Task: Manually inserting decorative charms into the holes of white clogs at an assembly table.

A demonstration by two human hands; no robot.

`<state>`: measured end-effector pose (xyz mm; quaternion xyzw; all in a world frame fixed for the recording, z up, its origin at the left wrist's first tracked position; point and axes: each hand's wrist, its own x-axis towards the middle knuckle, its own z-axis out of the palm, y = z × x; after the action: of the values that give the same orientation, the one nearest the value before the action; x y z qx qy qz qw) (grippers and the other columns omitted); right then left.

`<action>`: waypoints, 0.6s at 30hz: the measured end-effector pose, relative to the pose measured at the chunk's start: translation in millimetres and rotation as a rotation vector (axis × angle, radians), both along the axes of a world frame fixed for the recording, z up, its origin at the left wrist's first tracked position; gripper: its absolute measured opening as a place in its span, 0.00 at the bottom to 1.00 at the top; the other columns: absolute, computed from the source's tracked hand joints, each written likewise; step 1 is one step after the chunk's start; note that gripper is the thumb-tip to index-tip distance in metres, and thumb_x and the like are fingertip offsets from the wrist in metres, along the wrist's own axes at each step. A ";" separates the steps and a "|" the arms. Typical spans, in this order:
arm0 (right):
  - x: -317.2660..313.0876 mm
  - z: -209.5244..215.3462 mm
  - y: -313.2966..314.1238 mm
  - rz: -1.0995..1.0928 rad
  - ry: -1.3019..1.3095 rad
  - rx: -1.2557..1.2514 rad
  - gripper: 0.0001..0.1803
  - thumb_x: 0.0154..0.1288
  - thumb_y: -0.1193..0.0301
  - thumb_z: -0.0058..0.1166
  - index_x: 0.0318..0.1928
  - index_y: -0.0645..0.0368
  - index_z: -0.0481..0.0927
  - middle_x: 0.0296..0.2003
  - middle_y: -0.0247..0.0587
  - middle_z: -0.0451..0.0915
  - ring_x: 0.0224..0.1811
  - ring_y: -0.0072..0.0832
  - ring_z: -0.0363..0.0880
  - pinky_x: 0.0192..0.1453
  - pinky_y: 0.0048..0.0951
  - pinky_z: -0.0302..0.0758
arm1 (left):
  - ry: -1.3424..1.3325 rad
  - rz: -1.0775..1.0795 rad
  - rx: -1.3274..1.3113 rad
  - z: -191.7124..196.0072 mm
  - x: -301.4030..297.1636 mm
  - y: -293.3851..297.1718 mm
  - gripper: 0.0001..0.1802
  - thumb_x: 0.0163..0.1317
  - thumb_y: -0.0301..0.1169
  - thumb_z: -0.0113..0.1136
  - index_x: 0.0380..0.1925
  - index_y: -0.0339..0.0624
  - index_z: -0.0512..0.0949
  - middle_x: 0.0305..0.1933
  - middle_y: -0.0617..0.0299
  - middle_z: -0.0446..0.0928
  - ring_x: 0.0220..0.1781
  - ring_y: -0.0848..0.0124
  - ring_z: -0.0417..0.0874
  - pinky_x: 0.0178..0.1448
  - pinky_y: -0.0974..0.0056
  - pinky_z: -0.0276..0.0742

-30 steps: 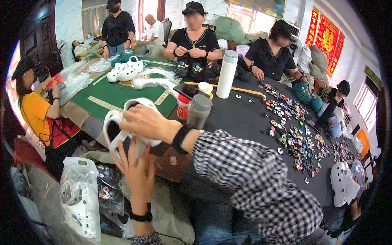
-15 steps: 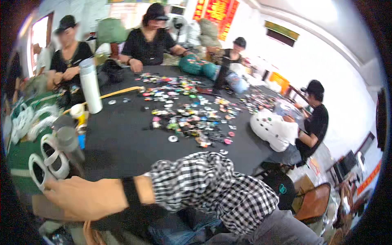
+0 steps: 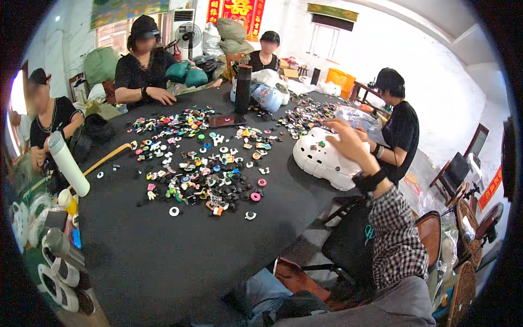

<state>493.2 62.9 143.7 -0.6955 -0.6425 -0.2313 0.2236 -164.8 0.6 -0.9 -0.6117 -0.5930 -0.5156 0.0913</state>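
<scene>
The right hand (image 3: 350,143) is held out at the far end of a raised forearm, its palm turned down and its fingers stretched forward and to the left. The fingers are parted from one another and closed on nothing; whether any of them touch the shoe below, I cannot tell. The wrist, wrapped in a black band (image 3: 370,179), sits lower and nearer the body than the knuckles, and the checked sleeve (image 3: 397,234) drops from it toward the bottom edge. The left hand is out of view.

Directly under the hand and a little to its left are the white clogs (image 3: 333,165), resting on the dark table (image 3: 201,261) near its edge, with small green and red pieces on the upper. Just past the fingers lies a clear plastic bag (image 3: 360,121), and to the right of the hand stands a co-worker (image 3: 402,128) in black, one forearm close to the clogs. Well to the left of the hand spreads a heap of small coloured charms (image 3: 190,177); a second heap (image 3: 306,115) lies beyond the fingertips. Below the wrist is a black chair (image 3: 348,248).
</scene>
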 end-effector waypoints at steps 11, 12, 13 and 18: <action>166.8 -58.6 5.7 -0.203 -0.068 -0.815 0.10 0.63 0.68 0.46 0.44 0.51 0.75 0.41 0.43 0.77 0.47 0.34 0.74 0.50 0.33 0.71 | -0.011 0.009 0.029 14.4 33.8 16.1 0.14 0.73 0.28 0.44 0.49 0.32 0.76 0.58 0.46 0.75 0.60 0.49 0.74 0.64 0.50 0.67; 163.5 -60.1 27.0 -0.235 0.177 -0.821 0.11 0.63 0.67 0.46 0.45 0.51 0.74 0.43 0.43 0.77 0.49 0.33 0.73 0.52 0.32 0.71 | 0.052 0.015 0.051 18.6 34.2 13.0 0.14 0.72 0.27 0.44 0.48 0.32 0.77 0.58 0.46 0.75 0.60 0.49 0.74 0.64 0.50 0.67; 240.1 -124.9 -23.2 -0.229 0.188 -0.818 0.11 0.63 0.67 0.46 0.45 0.51 0.74 0.43 0.43 0.77 0.49 0.33 0.73 0.52 0.32 0.71 | 0.063 0.016 0.056 23.6 45.4 14.4 0.14 0.72 0.27 0.44 0.48 0.32 0.77 0.58 0.46 0.75 0.60 0.49 0.74 0.64 0.50 0.67; 454.2 -175.6 -29.2 0.235 -0.448 -0.296 0.16 0.71 0.63 0.38 0.49 0.60 0.73 0.47 0.42 0.77 0.55 0.31 0.70 0.63 0.33 0.65 | 0.030 0.027 -0.119 25.2 92.7 48.6 0.13 0.69 0.26 0.47 0.44 0.32 0.80 0.54 0.44 0.77 0.58 0.49 0.75 0.62 0.53 0.69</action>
<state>947.4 33.7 -31.9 -0.5729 -0.7788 -0.2555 -0.0025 -72.0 49.2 24.4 -0.6158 -0.6293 -0.4689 0.0704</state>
